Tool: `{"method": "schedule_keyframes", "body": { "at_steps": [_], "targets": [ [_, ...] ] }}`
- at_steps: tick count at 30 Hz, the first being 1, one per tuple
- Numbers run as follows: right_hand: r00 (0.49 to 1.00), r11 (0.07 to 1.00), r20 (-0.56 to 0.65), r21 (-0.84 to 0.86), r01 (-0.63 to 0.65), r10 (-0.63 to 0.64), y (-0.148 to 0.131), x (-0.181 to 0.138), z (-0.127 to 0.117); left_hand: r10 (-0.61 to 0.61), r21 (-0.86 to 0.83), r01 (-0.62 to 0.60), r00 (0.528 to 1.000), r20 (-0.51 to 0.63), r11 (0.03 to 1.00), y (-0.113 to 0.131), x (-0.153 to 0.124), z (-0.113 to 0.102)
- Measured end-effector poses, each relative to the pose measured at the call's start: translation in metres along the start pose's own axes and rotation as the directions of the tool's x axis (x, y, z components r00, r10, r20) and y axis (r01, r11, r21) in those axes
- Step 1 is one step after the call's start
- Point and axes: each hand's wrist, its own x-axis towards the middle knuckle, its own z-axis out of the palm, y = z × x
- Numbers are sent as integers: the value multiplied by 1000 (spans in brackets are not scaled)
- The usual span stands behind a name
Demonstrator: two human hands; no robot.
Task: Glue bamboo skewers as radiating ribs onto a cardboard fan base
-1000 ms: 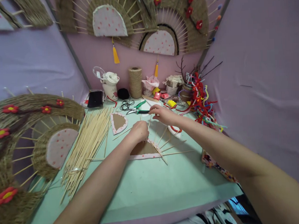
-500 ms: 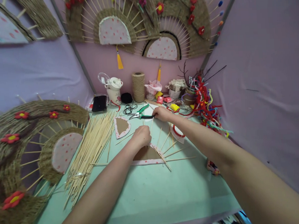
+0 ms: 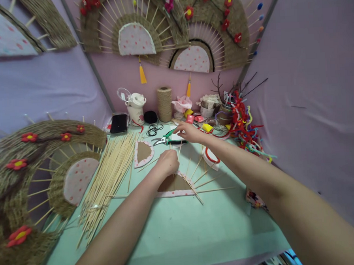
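Note:
My left hand (image 3: 167, 163) is closed at the curved upper edge of a half-round cardboard piece (image 3: 174, 184) with a pink dotted cloth border. Its fingertips seem to pinch a thin wooden stick (image 3: 180, 149), though the grip is partly hidden. Other sticks fan out from the piece to the right, and a short one lies slanted across its right end. Farther back, my right hand (image 3: 189, 132) hovers with fingers apart over green-and-black-handled pruning shears (image 3: 170, 138). The shears' blades point left.
Loose wooden sticks (image 3: 113, 171) lie piled on the left, beside a smaller cloth-edged cardboard piece (image 3: 143, 153). A tape roll (image 3: 211, 156) is on the right. A twine cone (image 3: 165, 104), white pot (image 3: 136, 109) and colourful pipe cleaners (image 3: 242, 117) line the back. A woven fan (image 3: 57, 166) leans left.
My right hand has lifted and opened its fingers, shifting slightly left over the shears. The stick near it now stands free of that hand. My left hand stays in place.

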Motion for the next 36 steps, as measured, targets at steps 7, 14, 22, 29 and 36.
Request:
{"method": "schedule_keyframes", "body": {
  "at_steps": [7, 14, 22, 29, 36],
  "targets": [
    [928, 961, 264, -9, 275, -263, -33, 30, 14, -34, 16, 34, 999, 23, 999, 4, -2, -4],
    [884, 932, 341, -52, 358, -320, -37, 33, 10, -30, -4, 30, 999, 13, 1000, 3, -4, -4],
    [895, 934, 314, -65, 352, -316, -37, 29, 7, -42, -9, 42, 999, 13, 999, 5, -8, -7],
    [927, 955, 264, -54, 291, -267, -30, 26, 15, -32, -13, 32, 999, 3, 999, 5, -11, -11],
    [923, 952, 238, 25, 306, -303, -24, 29, 19, -32, -17, 32, 999, -1, 999, 4, -10, -10]
  ]
}}
